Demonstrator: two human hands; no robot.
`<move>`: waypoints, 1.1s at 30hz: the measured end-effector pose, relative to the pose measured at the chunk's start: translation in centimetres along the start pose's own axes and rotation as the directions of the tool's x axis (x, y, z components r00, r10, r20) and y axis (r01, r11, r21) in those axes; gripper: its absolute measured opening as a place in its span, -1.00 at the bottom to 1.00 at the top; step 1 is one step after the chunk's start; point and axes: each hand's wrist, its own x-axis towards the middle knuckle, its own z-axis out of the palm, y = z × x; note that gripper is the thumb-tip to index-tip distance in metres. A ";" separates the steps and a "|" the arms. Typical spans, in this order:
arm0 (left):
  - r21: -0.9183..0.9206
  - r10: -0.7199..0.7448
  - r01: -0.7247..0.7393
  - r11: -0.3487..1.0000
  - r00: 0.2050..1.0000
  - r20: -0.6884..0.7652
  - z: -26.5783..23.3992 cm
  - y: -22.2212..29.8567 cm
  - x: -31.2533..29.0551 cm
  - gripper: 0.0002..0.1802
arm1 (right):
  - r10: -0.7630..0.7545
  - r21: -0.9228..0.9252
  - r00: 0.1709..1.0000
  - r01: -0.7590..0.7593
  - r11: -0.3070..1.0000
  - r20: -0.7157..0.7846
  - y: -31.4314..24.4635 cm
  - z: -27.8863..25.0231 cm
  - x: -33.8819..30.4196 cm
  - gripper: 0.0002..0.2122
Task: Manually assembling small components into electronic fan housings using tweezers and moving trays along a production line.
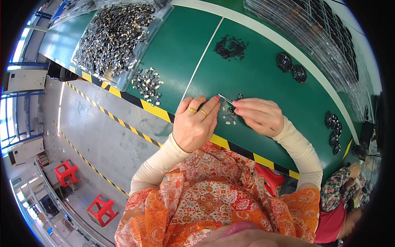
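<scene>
Right-hand grip (261,117) is closed on one pair of silver tweezers (226,99), whose long axis is slanted leftward and slightly away from the body, with its tips at the left hand's (193,127) fingertips; whether a part is pinched there cannot be told. Small loose parts (231,110) are scattered on the tabletop (177,53) just nearer the body than the tweezers, between both grips and closer to the right; no sure count can be made. Beyond the right grip, rightward, two rounded black pieces (284,62) are seen; farther right, about four dark pieces (336,127) are clustered.
</scene>
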 end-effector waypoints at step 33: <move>-0.161 -0.115 0.109 0.981 0.993 -0.031 0.8 -0.3 -0.1 -0.71 | 0.502 0.277 0.768 -0.422 0.863 -0.397 2.5 -0.8 0.7 -0.80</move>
